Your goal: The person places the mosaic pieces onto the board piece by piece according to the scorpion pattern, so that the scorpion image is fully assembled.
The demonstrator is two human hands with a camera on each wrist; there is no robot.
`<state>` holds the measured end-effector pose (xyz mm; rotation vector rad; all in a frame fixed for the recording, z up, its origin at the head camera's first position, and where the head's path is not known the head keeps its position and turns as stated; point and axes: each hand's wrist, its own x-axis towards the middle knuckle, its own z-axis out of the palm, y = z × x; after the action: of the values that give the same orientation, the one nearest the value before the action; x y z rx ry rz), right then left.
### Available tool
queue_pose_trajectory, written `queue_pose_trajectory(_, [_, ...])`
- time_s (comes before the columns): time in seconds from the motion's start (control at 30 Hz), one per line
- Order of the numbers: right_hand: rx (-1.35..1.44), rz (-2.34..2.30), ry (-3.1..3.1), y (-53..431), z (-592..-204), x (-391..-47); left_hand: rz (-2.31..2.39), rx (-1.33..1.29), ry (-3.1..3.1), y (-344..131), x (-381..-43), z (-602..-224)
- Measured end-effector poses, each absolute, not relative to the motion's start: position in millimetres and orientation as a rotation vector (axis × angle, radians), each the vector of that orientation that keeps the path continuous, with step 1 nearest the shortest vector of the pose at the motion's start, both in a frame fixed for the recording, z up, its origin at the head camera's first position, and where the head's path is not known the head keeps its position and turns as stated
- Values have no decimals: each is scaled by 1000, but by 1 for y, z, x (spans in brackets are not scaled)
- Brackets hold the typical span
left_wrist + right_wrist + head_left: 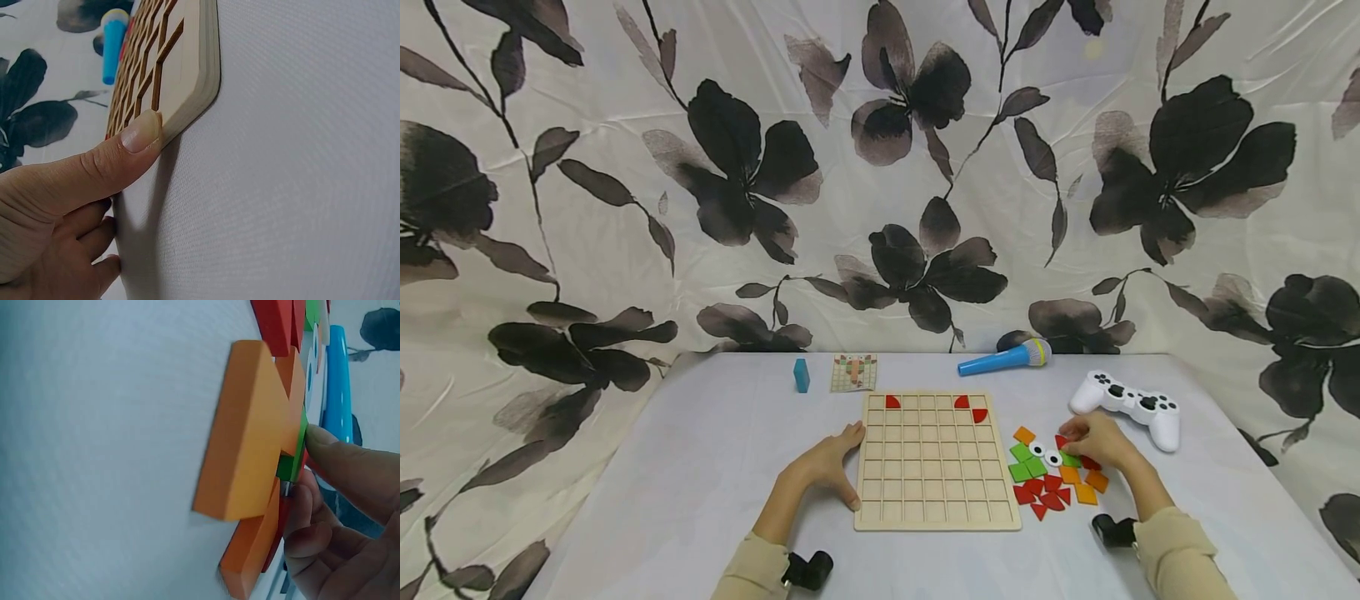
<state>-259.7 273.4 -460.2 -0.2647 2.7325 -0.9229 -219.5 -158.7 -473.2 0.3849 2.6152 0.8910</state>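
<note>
A square wooden grid board (pixel 936 527) lies flat, with three red quarter-round pieces in its far rows. My left hand (pixel 829 465) spreads along its left edge, and the thumb (pixel 140 134) rests against the near corner in the left wrist view. To the board's right, my right hand (pixel 1097 440) reaches into a pile of flat pieces. Its thumb and fingers pinch a red piece (pixel 1062 441) at the pile's far side. Beside it lie a green piece (pixel 289 465) and orange squares (pixel 240 434). The index fingertip is hidden in the right wrist view.
Several red pieces (pixel 1051 502), green squares (pixel 1019 472) and two white eye discs (pixel 1053 458) make up the pile. A white game controller (pixel 1127 402) sits beyond it. Behind the board are a blue toy microphone (pixel 1000 361), a pattern card (pixel 853 372) and a teal block (pixel 802 376).
</note>
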Motion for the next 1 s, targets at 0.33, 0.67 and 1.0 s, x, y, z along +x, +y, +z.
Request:
queue_pose_trajectory(0.33, [-192, -889, 2726, 272, -466, -262, 896, 449, 2600, -162, -219, -472])
queue_pose_trajectory(0.67, [-109, -836, 2750, 261, -466, -267, 896, 395, 2609, -160, -220, -475])
queue_pose_trajectory(1.0, [-125, -946, 2696, 258, -467, -271, 908, 391, 2610, -159, -221, -476])
